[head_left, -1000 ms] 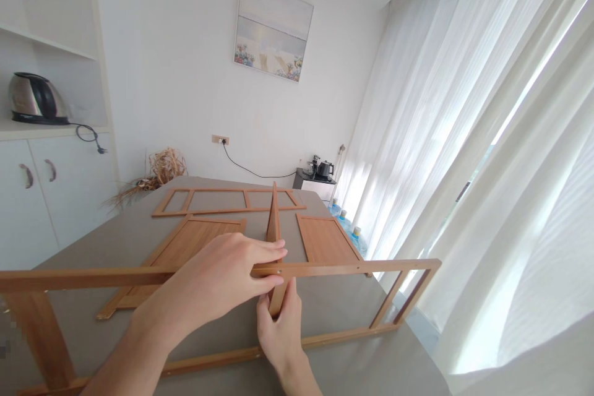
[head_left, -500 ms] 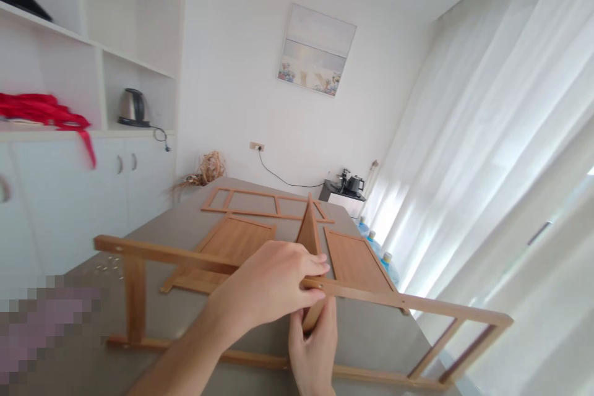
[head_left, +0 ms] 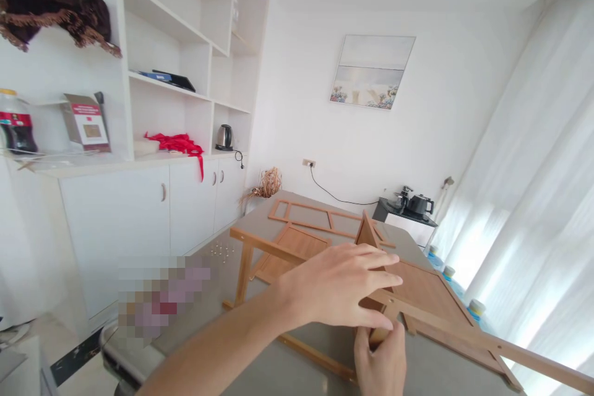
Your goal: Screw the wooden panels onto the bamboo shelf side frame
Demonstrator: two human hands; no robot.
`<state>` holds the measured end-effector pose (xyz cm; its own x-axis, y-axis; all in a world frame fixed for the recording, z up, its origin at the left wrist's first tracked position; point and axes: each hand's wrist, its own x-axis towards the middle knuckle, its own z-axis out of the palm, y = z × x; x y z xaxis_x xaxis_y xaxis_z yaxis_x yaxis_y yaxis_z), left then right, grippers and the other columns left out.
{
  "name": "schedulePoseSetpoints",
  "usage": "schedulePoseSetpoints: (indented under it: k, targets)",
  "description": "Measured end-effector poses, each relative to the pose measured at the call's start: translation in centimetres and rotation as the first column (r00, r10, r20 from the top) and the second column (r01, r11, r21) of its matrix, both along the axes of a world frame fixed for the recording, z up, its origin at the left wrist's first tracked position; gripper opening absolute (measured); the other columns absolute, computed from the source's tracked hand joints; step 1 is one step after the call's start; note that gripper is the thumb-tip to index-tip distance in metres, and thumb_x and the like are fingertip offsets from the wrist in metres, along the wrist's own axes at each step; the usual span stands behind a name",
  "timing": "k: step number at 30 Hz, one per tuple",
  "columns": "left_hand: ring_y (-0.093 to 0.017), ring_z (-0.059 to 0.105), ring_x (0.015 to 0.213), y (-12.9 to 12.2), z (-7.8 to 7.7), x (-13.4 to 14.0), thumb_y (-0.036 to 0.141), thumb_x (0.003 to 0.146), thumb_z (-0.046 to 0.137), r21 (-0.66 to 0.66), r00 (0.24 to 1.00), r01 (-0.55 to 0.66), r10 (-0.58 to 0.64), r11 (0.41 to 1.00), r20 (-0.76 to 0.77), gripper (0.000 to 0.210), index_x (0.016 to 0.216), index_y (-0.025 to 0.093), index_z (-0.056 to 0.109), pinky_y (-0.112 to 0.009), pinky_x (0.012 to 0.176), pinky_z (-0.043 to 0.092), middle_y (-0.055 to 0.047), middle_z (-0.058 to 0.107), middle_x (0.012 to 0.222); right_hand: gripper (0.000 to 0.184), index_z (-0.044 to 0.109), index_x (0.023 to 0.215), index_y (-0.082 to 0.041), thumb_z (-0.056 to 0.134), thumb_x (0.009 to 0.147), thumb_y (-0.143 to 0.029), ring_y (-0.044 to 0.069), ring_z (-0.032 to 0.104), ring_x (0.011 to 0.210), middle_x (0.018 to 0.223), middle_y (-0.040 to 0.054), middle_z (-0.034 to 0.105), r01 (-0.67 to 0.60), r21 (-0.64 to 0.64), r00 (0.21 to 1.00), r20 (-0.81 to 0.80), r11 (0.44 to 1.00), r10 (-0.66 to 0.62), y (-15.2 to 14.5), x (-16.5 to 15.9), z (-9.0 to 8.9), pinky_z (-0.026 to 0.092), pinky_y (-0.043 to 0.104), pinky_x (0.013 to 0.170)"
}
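A wooden frame (head_left: 273, 249) with crossbars stands on its long edge on the table, its upper rail running across in front of me. Behind it an upright wooden panel (head_left: 366, 232) meets the rail near the middle. My left hand (head_left: 341, 284) lies over the rail and panel joint with fingers stretched and apart, its thumb pointing down. Below the rail, my right hand (head_left: 381, 362) is closed around the near end of the panel. The left hand covers much of the joint.
Flat wooden panels lie left (head_left: 294, 241) and right (head_left: 429, 288) on the grey table (head_left: 320, 377). Another open wooden frame (head_left: 309, 215) lies at the far end. Small pale pieces (head_left: 221, 250) are scattered at the left. Water bottles (head_left: 476, 312) stand beyond the right edge.
The view has swung left, so the table and hands appear further right. My left hand's fingers have loosened from the rail and spread. The right hand keeps hold of the panel end.
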<state>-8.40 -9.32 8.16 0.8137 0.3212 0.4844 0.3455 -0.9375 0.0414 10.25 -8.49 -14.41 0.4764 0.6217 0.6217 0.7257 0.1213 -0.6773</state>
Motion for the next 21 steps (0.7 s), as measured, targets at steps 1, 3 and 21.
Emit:
schedulePoseSetpoints:
  k: [1, 3, 21]
  targets:
    - [-0.022, 0.046, 0.141, -0.6, 0.7, -1.2, 0.050, 0.096, 0.057, 0.011, 1.000, 0.019, -0.019, 1.000, 0.005, 0.049, 0.133, 0.018, 0.063, -0.035, 0.120, 0.035, -0.006, 0.048, 0.154, 0.032, 0.044, 0.092, -0.024, 0.052, 0.086, -0.054, 0.024, 0.057, 0.068, 0.078, 0.0038, 0.056, -0.008, -0.004, 1.000, -0.010, 1.000, 0.008, -0.1, -0.2, 0.3, 0.041, 0.031, 0.059]
    - [-0.018, 0.052, 0.135, -1.6, 2.2, -4.3, 0.041, 0.097, 0.058, 0.010, 0.997, 0.046, -0.047, 0.999, 0.059, 0.036, 0.125, 0.022, 0.068, -0.030, 0.119, 0.037, -0.002, 0.057, 0.147, 0.031, 0.043, 0.089, -0.025, 0.053, 0.088, -0.054, 0.022, 0.056, 0.064, 0.074, 0.0019, 0.055, -0.014, -0.012, 0.999, -0.038, 1.000, 0.014, -0.3, -0.5, 0.8, 0.040, 0.031, 0.058]
    - [-0.023, 0.065, 0.106, 16.6, -9.7, -25.0, 0.036, 0.096, 0.061, -0.378, 0.709, -0.705, 0.617, 0.600, -0.343, 0.034, 0.124, 0.015, 0.060, -0.043, 0.089, 0.057, -0.009, 0.063, 0.124, 0.029, 0.044, 0.094, -0.024, 0.048, 0.092, -0.052, 0.021, 0.054, 0.069, 0.080, 0.0009, 0.052, -0.073, -0.003, 0.995, -0.063, 0.997, 0.073, -0.6, -0.6, 0.7, 0.040, 0.033, 0.062]
